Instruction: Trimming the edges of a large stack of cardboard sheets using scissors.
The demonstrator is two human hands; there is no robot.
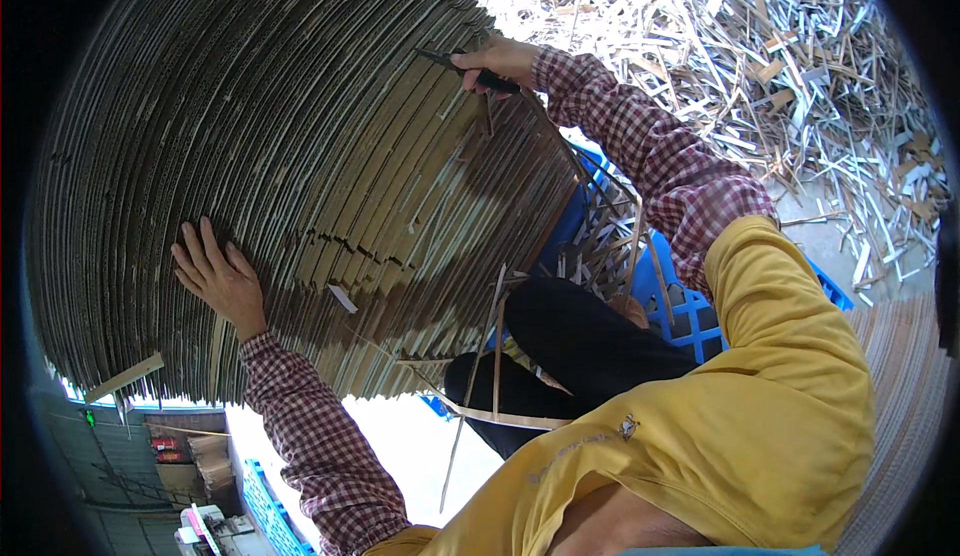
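Brown corrugated cardboard forms the largest thing in view, a great stack of sheets turned edge-on, spreading from eight o'clock round to twelve. Next in size comes a scrap heap of pale and tan strips at one to two o'clock. A blue crate sits near four o'clock, beside the person's dark-clad leg, and long thin strips cross near the leg at six o'clock.

Judging by the ragged edges and the offcuts, the step in hand seems to be clearing waste from the sheet edges. The next move would probably call for setting the tool's point against those edges while the opposite palm keeps the sheets from shifting.

The left forearm slants up from seven o'clock, and the left hand, at nine o'clock, lies flat against the edges, its fingers spread and released, gripping nothing. The right arm bends in from three o'clock toward twelve, where the right hand has its fingers clenched round a dark tool. Its narrow end points between nine and ten o'clock, over the stack; whether the tip touches cardboard cannot be told. Smallest is a white chip on the edges, between eight and nine o'clock.
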